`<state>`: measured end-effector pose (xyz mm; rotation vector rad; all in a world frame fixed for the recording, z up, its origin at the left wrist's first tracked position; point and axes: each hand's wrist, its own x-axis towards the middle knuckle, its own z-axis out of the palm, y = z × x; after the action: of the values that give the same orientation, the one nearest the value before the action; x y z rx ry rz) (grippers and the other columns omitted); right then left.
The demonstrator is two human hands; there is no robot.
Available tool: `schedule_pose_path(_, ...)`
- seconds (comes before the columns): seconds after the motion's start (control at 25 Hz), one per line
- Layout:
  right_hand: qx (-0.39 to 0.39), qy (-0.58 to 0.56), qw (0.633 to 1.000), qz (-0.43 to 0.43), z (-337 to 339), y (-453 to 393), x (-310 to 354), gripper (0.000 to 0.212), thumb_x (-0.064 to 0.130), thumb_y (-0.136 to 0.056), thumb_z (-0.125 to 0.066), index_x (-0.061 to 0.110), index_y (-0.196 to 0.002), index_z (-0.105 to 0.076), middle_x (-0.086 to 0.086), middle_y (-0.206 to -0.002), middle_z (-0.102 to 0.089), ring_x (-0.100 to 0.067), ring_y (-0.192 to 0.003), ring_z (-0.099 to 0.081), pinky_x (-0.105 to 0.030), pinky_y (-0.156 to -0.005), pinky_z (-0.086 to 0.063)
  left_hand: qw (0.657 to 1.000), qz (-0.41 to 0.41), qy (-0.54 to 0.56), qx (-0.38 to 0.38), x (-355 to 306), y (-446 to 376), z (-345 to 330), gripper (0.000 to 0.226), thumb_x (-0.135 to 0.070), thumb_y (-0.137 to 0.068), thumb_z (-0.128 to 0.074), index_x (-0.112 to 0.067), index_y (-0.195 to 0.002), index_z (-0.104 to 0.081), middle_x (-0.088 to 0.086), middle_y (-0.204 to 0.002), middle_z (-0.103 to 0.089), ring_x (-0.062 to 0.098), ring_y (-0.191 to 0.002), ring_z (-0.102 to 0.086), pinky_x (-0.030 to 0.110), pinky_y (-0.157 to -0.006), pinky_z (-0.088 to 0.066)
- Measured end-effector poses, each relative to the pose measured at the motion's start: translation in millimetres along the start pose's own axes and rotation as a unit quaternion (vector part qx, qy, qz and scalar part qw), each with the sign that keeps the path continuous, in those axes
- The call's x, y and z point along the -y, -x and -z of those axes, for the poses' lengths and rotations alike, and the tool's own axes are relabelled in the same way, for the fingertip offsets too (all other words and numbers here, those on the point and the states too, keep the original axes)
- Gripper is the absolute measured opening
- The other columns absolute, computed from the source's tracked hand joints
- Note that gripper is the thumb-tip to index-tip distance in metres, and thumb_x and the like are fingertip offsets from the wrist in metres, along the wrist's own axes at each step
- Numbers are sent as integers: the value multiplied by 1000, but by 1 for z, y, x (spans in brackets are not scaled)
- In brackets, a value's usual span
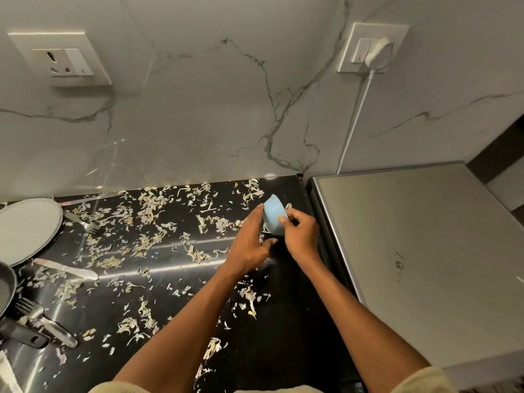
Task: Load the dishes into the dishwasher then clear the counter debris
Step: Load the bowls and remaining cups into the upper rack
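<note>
The right hand (302,236) has its grip closed around a small light-blue bowl (274,215), tilted on its side above the black counter (283,336). The left hand (249,245) lies just left of that grip, fingers straight against the bowl's side. Dry peel scraps (147,211) litter the counter to the left of the grip, where a grey plate (25,231) sits farther off.

My right hand (302,235) pinches the blue bowl (274,215) tilted; my left hand (249,242) lies flat-fingered against its left side.
</note>
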<state>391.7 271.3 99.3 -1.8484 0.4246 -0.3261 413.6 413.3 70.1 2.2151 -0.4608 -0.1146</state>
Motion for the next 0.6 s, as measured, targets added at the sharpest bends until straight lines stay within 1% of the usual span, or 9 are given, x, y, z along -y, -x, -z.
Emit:
schedule_pose_path(0.08,-15,-81,994,-66,14,14,5,15,7,-90,-70,22,-89,-75,8,-84,-72,-3,-78,-66,-10,-62,-48,1000,-19,10,-2,-10,10,-1,97,-22,-76,-78,-13,-155,-23,4,-157,-32,17,-141,-35,17,-111,-29)
schedule_pose_path(0.12,-24,-116,988,-96,22,23,7,15,7,-90,-70,21,-89,-74,6,-84,-72,-6,-78,-66,-11,-62,-49,999,-28,17,-2,-15,16,-3,97,-24,-73,-77,-13,-155,-25,4,-155,-33,17,-139,-37,15,-107,-31)
schedule_pose_path(0.16,-29,-148,980,-127,32,32,8,12,6,-90,-70,17,-92,-74,4,-86,-72,-6,-79,-65,-10,-62,-49,999,-37,20,-1,-20,22,-6,98,-26,-71,-76,-14,-154,-26,5,-153,-34,18,-136,-38,18,-106,-34)
schedule_pose_path(0.24,-37,-193,965,-175,52,54,7,9,6,-90,-70,13,-95,-73,3,-91,-71,-5,-83,-63,-9,-63,-49,998,-52,22,5,-29,38,-14,98,-31,-67,-72,-17,-153,-27,4,-149,-36,21,-134,-40,30,-106,-38)
schedule_pose_path(0.32,-57,-209,955,-203,72,77,-4,9,8,-89,-73,17,-92,-72,4,-95,-71,-9,-89,-64,-16,-72,-52,997,-66,20,27,-38,55,-25,98,-35,-65,-75,-19,-151,-30,3,-144,-39,21,-130,-42,34,-104,-41)
schedule_pose_path(0.4,-82,-211,951,-212,91,100,-17,10,9,-88,-74,17,-95,-73,1,-99,-72,-16,-95,-66,-24,-78,-54,996,-72,15,51,-48,70,-37,98,-40,-62,-79,-20,-147,-35,1,-137,-42,20,-121,-47,36,-99,-46)
schedule_pose_path(0.52,-118,-200,951,-203,122,137,-36,21,4,-91,-68,19,-105,-71,-1,-104,-71,-17,-97,-66,-24,-76,-54,991,-81,0,103,-67,90,-62,98,-48,-57,-80,-20,-142,-40,0,-130,-43,21,-115,-49,40,-94,-48)
schedule_pose_path(0.6,-140,-149,961,-188,149,161,-51,32,3,-93,-63,21,-118,-68,-2,-111,-68,-17,-101,-65,-23,-79,-54,984,-93,-10,152,-84,105,-85,99,-46,-57,-83,-21,-143,-40,1,-132,-42,22,-117,-47,40,-96,-47)
